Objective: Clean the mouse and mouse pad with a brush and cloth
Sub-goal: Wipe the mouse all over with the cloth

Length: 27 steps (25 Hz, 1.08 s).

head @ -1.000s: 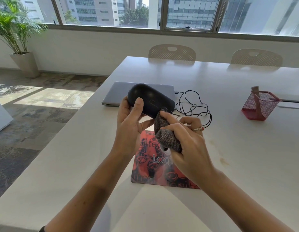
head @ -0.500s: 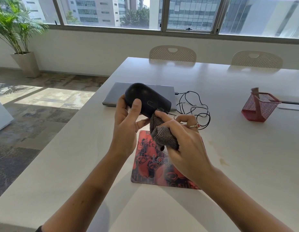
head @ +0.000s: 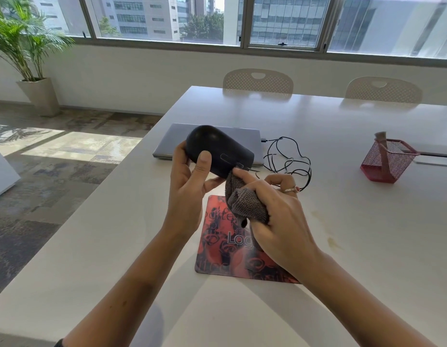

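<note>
My left hand [head: 189,186] holds a black wired mouse [head: 217,147] up above the table, thumb on its side. A bunched grey cloth [head: 245,201] is gripped in my right hand [head: 280,216], whose index finger presses a fold of the cloth against the mouse's front end. Below both hands a red and black patterned mouse pad [head: 225,249] lies flat on the white table [head: 367,234]. The mouse's black cable [head: 292,159] coils on the table behind my right hand. A brush handle [head: 382,151] sticks out of a red mesh holder [head: 387,161] at the right.
A closed grey laptop [head: 177,139] lies behind the mouse, with the cable plugged into its right side. Two white chairs [head: 257,81] stand at the table's far edge. The table's left edge runs diagonally past my left arm. A potted palm [head: 29,58] stands on the floor at far left.
The mouse has shifted slightly left and tilted in my left hand. My right hand's cloth has slid along the mouse's front end, staying in contact with it.
</note>
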{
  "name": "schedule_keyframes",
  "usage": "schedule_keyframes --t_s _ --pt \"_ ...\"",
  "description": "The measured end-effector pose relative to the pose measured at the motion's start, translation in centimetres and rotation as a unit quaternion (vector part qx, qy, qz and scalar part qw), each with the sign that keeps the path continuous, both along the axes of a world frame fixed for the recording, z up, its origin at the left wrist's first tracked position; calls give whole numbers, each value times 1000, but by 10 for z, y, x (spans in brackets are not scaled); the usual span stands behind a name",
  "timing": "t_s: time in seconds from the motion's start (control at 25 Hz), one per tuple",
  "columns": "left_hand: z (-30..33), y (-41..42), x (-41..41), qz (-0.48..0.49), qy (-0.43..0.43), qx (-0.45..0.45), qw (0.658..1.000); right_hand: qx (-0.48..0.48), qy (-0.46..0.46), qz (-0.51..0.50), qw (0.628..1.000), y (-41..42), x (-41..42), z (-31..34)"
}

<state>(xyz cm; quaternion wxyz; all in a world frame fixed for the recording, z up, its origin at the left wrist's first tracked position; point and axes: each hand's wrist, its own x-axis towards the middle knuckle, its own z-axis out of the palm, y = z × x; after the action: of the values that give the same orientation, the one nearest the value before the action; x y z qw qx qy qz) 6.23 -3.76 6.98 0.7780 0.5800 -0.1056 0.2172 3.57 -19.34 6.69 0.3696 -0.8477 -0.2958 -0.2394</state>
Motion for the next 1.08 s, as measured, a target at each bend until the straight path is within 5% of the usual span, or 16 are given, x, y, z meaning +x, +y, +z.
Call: schedule_keyframes --t_s 0.6,0.76,1.08 --pt "0 1 -1 12 41 -78 996 3 -9 -29 1000 -3 4 -3" --pt "4 -1 -1 10 42 -82 996 18 -78 -59 995 1 1 1" --pt "9 1 -5 -3 33 -114 993 -59 -112 -68 990 -1 8 -2"
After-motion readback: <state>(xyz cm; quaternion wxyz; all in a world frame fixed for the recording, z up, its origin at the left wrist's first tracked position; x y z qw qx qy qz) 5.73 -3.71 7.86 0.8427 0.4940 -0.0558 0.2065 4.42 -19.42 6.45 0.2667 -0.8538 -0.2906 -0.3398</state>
